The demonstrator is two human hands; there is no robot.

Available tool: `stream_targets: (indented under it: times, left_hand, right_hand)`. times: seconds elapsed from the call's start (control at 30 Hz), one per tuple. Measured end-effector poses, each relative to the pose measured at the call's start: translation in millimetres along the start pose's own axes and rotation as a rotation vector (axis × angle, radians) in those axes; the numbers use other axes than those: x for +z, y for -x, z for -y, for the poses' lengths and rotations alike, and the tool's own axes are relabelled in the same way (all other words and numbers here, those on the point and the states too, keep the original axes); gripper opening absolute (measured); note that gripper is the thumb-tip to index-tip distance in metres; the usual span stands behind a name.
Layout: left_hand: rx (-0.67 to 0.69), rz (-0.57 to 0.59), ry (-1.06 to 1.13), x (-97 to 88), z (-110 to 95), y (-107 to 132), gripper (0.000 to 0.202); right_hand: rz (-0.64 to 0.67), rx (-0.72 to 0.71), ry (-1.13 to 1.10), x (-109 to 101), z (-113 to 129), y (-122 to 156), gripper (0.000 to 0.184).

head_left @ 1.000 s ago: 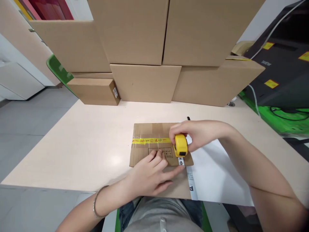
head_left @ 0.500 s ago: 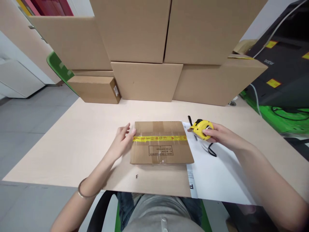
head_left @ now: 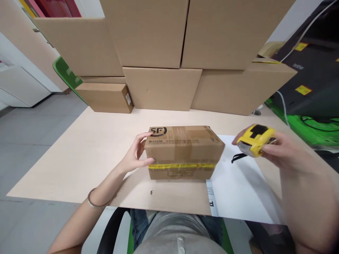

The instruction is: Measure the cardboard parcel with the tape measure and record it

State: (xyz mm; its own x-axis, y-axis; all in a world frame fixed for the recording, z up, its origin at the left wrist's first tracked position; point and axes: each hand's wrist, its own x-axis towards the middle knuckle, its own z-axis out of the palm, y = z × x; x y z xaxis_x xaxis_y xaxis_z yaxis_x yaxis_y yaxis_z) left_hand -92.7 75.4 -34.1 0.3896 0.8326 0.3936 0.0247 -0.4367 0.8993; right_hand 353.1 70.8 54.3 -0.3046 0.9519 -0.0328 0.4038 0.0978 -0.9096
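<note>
- Head view: the small cardboard box (head_left: 184, 148) sits mid-table (head_left: 87, 155), its printed face up and its yellow-taped face toward the near edge, just left of a white sheet (head_left: 238, 190).
- It looks stiff and fairly light. The taped faces are probably slick, so the short ends seem the best hold.
- The left hand (head_left: 134, 155) reaches in from the near left, fingers spread against the box's left end with the thumb low.
- The right hand (head_left: 286, 153) hovers to the right, fingers wrapped around a yellow tape measure (head_left: 255, 139).
- Stacked cartons (head_left: 161, 88) line the far side.
</note>
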Motion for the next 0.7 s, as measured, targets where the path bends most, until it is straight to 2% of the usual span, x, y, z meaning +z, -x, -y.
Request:
stream_targets:
  times: [0.07, 0.1, 0.13, 0.2, 0.23, 0.33, 0.43, 0.53, 0.6, 0.7]
  left_hand:
    - [0.152, 0.049, -0.066, 2.5, 4.3, 3.9, 0.078]
    - [0.204, 0.066, -0.082, 3.6, 7.1, 6.2, 0.082]
    - [0.234, 0.079, -0.086, 4.4, 10.1, 8.8, 0.088]
    - [0.227, 0.09, -0.065, 5.6, 15.1, 13.6, 0.105]
    - [0.203, 0.09, -0.047, 6.1, 16.7, 15.6, 0.115]
    - [0.144, 0.094, 0.008, 8.1, 17.8, 19.0, 0.134]
    - [0.135, 0.095, 0.01, 8.6, 18.6, 20.6, 0.135]
    - [0.127, 0.08, -0.025, 5.8, 23.9, 23.2, 0.136]
    - [0.152, 0.082, -0.062, 2.7, 27.8, 24.1, 0.134]
    - [0.26, 0.096, -0.163, -1.1, 28.8, 21.9, 0.119]
  right_hand:
    - [-0.098, -0.132, 0.016, 3.9, 22.2, -5.0, 0.035]
    - [-0.097, -0.193, 0.074, 10.1, 36.1, -9.3, 0.036]
    - [-0.081, -0.25, 0.118, 18.7, 51.0, -14.8, 0.047]
    - [0.034, -0.347, 0.241, 41.4, 80.2, -29.0, 0.064]
    - [0.092, -0.405, 0.317, 54.4, 93.2, -37.2, 0.064]
    - [0.246, -0.565, 0.464, 94.2, 120.5, -62.0, 0.043]
    - [0.377, -0.652, 0.444, 127.1, 130.8, -79.0, 0.034]
    - [0.42, -0.653, 0.468, 145.4, 130.2, -84.0, 0.03]
    - [0.409, -0.641, 0.496, 147.6, 127.1, -81.7, 0.03]
    - [0.383, -0.612, 0.545, 136.5, 120.1, -72.3, 0.035]
